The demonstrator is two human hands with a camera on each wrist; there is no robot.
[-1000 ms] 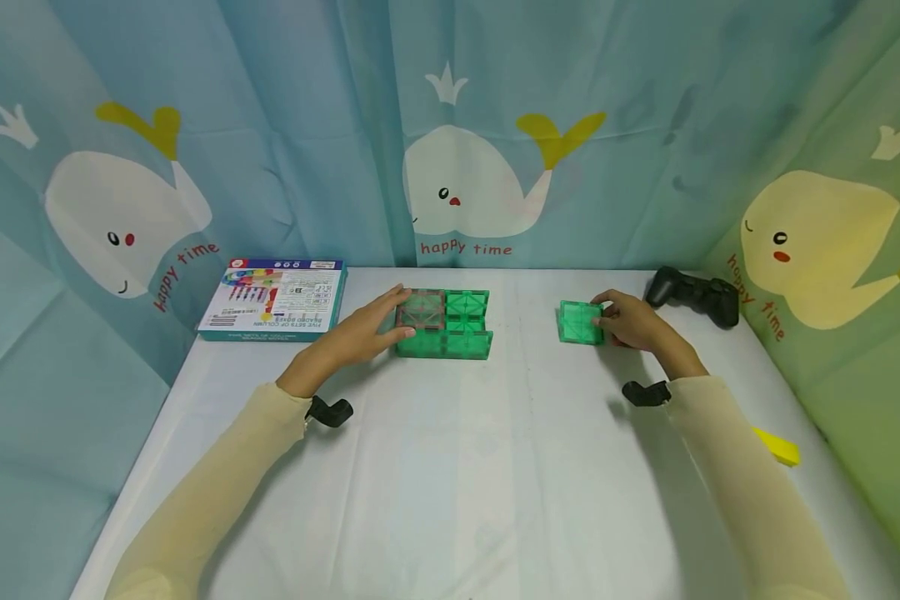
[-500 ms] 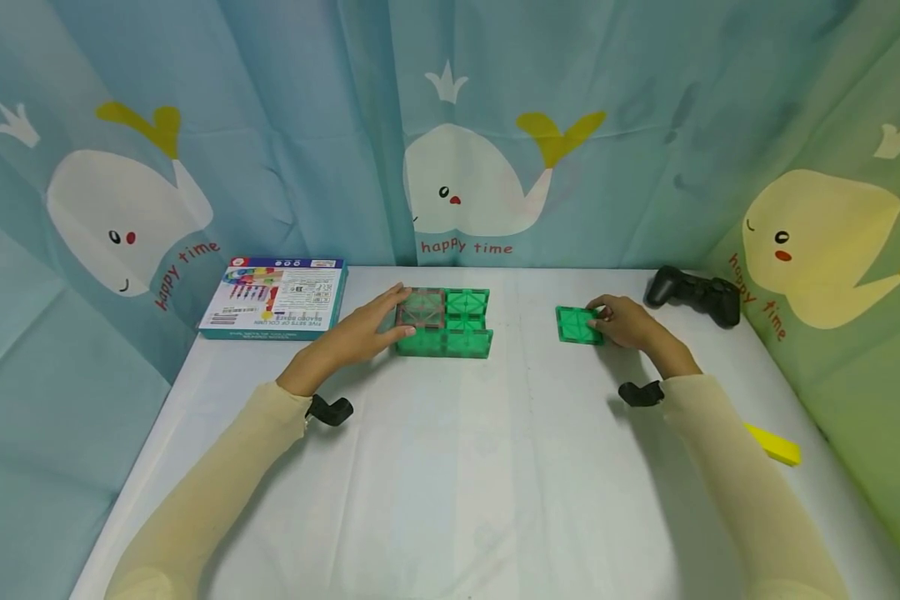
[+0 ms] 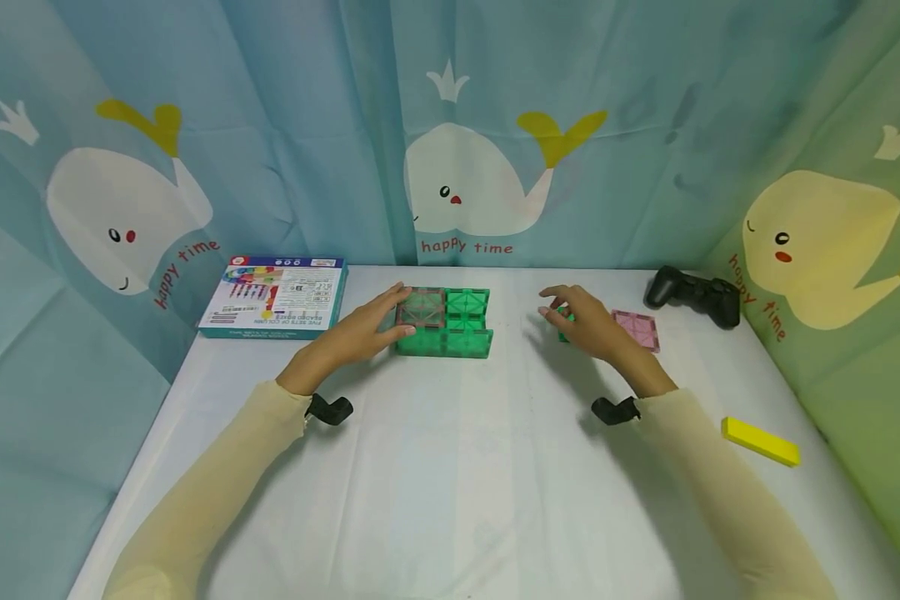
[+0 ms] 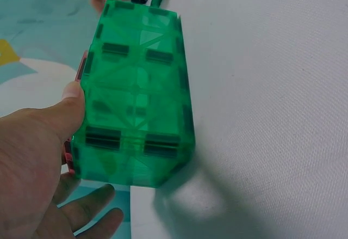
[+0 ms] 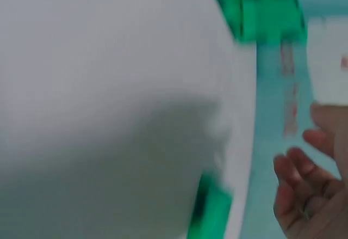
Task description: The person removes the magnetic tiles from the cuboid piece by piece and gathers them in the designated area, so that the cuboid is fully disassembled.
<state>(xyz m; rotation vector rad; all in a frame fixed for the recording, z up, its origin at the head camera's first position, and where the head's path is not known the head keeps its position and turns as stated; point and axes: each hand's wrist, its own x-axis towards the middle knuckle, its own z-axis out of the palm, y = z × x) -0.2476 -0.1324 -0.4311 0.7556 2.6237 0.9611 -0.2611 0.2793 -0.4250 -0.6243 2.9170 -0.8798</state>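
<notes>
A boxy build of green magnetic tiles (image 3: 444, 343) stands at the back middle of the table, with a pink magnetic tile (image 3: 422, 308) at its upper left. My left hand (image 3: 360, 332) holds the build at its left end. In the left wrist view the thumb (image 4: 74, 95) presses on the tile edge, the other fingers spread beyond it. To the right, my right hand (image 3: 588, 327) hovers with loosely bent fingers and nothing between them. It mostly hides a loose green magnetic tile (image 3: 564, 323). Another pink magnetic tile (image 3: 636, 330) lies beside the right wrist.
A flat printed box (image 3: 273, 296) lies at the back left. A black game controller (image 3: 692, 296) sits in the back right corner, and a yellow bar-shaped block (image 3: 761, 442) nearer the right edge. Whale-printed curtains (image 3: 480, 183) enclose the table's back and sides.
The right hand first lowered the green tile flat, then let it go and moved left over it. The pink tile and the whole yellow block came into sight. The left hand stays put.
</notes>
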